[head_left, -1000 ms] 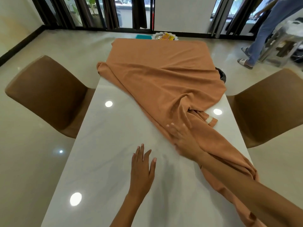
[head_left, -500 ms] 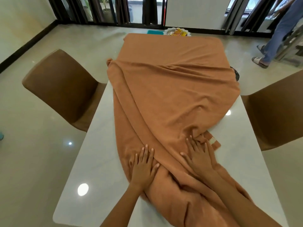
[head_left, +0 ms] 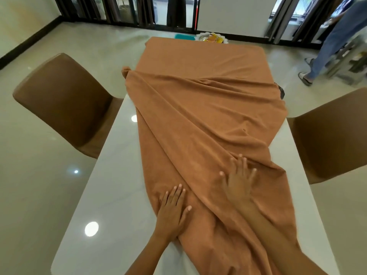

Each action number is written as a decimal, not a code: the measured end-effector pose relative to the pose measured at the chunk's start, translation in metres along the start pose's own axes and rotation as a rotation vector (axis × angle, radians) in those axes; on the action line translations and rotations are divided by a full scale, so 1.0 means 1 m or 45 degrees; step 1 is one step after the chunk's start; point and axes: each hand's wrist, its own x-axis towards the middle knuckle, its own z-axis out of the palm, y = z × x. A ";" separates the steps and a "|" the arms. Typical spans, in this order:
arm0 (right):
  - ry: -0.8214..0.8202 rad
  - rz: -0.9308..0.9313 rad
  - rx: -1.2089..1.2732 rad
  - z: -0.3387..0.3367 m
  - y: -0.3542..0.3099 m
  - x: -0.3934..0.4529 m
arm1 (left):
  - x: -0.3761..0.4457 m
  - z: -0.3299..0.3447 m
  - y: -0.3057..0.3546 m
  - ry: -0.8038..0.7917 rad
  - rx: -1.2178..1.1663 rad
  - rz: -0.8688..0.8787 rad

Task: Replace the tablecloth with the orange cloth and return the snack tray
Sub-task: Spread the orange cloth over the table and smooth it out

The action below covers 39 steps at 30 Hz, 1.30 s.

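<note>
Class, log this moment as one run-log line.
left hand flat on orange cloth | right hand flat, blurred | white glossy table half covered

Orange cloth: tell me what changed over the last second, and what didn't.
The left hand moved off the bare table onto the orange cloth. Both hands now press flat on it; the right hand shifted slightly. The cloth's near part was drawn leftward, covering more tabletop. Neither hand grips anything. Chairs and the snack tray on the floor beyond stayed put.
</note>
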 end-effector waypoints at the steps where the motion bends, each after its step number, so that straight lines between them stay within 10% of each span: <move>1: 0.012 -0.142 0.019 0.004 -0.015 -0.003 | 0.003 -0.004 -0.003 0.031 -0.008 -0.030; 10: -0.296 -0.293 -0.009 0.041 -0.084 0.068 | 0.057 -0.025 -0.048 0.153 0.069 -0.238; 16: -0.256 -0.289 -0.147 0.066 -0.073 0.092 | 0.078 -0.029 -0.075 0.369 -0.098 -0.754; 21: -0.215 -0.230 -0.211 0.049 -0.077 0.100 | 0.086 -0.028 -0.078 0.212 -0.015 -0.610; 28: -0.346 -1.015 0.157 0.012 -0.144 0.013 | 0.087 -0.075 -0.080 0.339 -0.480 -0.609; 33: -0.456 -0.532 0.467 0.015 -0.161 0.000 | 0.099 -0.104 -0.052 0.398 -0.798 -0.652; 39: 0.219 -0.100 0.670 -0.022 -0.072 0.092 | 0.104 -0.088 -0.028 0.356 -0.489 -0.574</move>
